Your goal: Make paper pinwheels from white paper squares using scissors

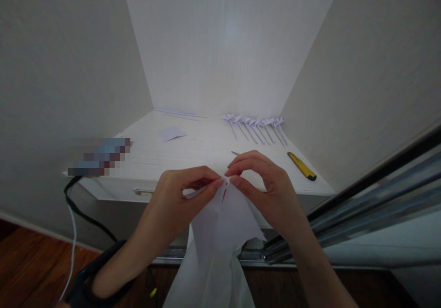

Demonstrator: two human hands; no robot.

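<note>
A white sheet of paper (237, 216) hangs in front of the table edge, with a narrow slit near its top where a reddish tone shows through. My left hand (182, 195) pinches the sheet's upper edge between thumb and fingers, left of the slit. Just to the right of it, my right hand (270, 184) has its thumb and fingertips closed at the same edge. The two sets of fingertips nearly meet. Behind my right fingers pokes a thin grey tip (235, 153); the rest is hidden.
On the white table (206, 147), paper pinwheels (258, 122) on sticks lie in a row at the back right. Thin sticks (179, 113) and a loose paper piece (171, 133) lie left. A yellow utility knife (301, 165) rests right; a pixelated object (103, 156) sits left, beside a black cable (89, 218).
</note>
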